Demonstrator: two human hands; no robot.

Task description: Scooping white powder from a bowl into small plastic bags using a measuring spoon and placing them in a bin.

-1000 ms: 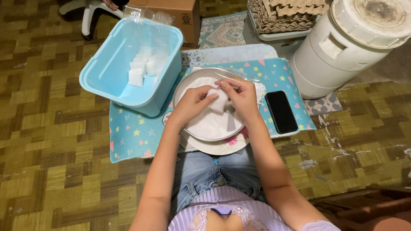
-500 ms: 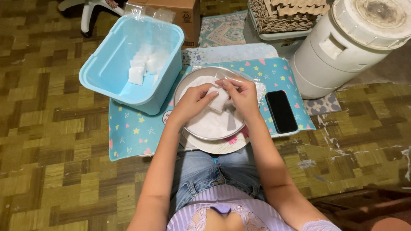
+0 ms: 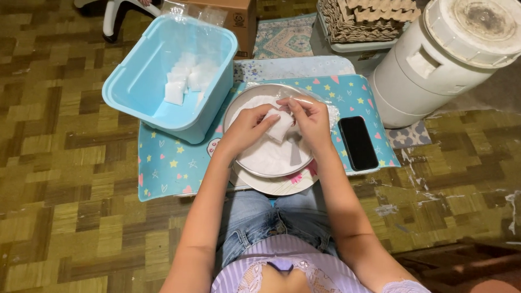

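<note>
Small white packet [image 3: 281, 126] at frame centre, pinched between left hand [image 3: 251, 129] and right hand [image 3: 310, 118] – both grasping it over the round metal tray [image 3: 247, 103], likely so white powder falls back in. Upper left, blue tub [image 3: 141, 84] with finished packets – black phone [image 3: 357, 142] right, on patterned mat [image 3: 167, 166].

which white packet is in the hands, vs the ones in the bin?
The small white packet over the round metal pan, pinched by both hands; others lie in the light-blue plastic bin.
</note>
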